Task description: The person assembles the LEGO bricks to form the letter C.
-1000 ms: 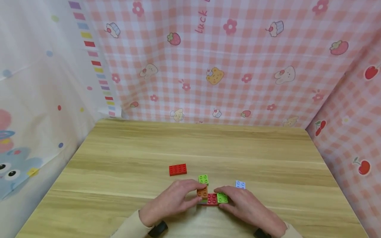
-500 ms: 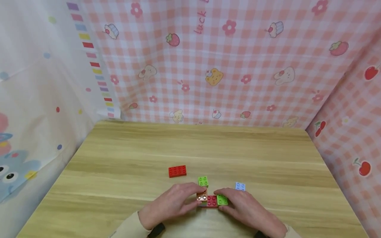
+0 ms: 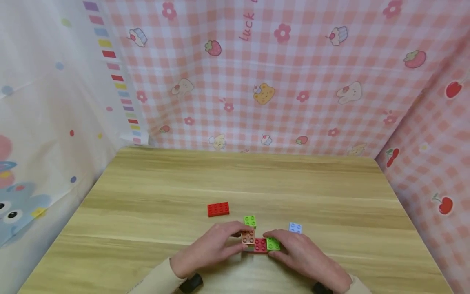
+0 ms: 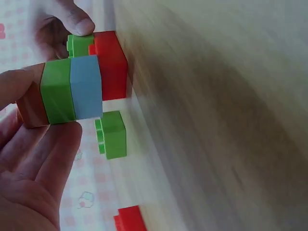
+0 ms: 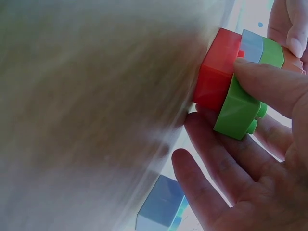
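A red toy brick (image 3: 260,245) forms the base of a small build at the front middle of the table. On its left end rises a stack of a light blue brick (image 4: 86,89), a green brick (image 4: 58,91) and, topmost, an orange-brown brick (image 3: 248,238). My left hand (image 3: 214,243) pinches this stack near its top between thumb and fingers. Another green brick (image 3: 273,244) sits on the red brick's right end. My right hand (image 3: 301,252) grips it, its thumb on the near side and fingers behind.
Behind the build lies a loose green brick (image 3: 250,221). A loose red brick (image 3: 218,209) is farther back to the left. Beyond my right hand is a loose light blue brick (image 3: 295,227). Patterned cloth (image 3: 235,73) hangs along the table's (image 3: 293,179) back and sides.
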`<action>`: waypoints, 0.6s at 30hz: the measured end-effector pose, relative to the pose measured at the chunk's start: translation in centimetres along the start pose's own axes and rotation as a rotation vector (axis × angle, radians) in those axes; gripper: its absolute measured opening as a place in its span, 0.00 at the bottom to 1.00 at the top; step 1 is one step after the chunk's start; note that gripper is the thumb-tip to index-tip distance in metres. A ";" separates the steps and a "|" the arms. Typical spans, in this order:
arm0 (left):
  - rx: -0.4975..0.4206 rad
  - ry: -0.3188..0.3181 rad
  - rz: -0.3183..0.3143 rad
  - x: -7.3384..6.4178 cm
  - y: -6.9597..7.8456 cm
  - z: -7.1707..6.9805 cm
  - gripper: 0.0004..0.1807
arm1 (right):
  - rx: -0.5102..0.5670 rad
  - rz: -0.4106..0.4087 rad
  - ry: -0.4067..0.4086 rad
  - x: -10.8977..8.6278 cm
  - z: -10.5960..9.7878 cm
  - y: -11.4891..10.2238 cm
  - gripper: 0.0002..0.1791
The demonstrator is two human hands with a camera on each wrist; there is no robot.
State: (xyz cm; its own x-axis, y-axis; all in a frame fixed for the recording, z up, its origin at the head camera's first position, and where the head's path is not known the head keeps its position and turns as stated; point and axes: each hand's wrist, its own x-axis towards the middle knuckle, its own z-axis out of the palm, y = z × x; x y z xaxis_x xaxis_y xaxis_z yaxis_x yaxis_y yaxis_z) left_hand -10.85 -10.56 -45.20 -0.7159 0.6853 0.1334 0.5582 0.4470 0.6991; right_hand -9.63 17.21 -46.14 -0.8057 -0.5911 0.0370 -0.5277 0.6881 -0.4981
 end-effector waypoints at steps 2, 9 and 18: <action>-0.096 -0.006 -0.069 0.1 -0.1 0.0 0.23 | 0.006 0.012 -0.010 0.0 0.0 0.0 0.22; -0.206 0.021 -0.133 0.0 -0.5 0.0 0.17 | 0.008 0.020 -0.022 0.2 0.1 -0.2 0.23; -0.101 0.018 -0.089 0.1 -0.5 0.0 0.16 | -0.010 0.002 -0.001 0.3 0.0 -0.2 0.22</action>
State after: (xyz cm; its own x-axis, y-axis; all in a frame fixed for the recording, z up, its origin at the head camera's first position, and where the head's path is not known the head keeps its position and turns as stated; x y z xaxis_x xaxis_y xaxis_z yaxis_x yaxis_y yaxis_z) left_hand -11.17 -10.76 -45.49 -0.7686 0.6348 0.0799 0.4480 0.4448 0.7755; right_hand -9.77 16.91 -46.00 -0.8065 -0.5903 0.0348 -0.5287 0.6935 -0.4894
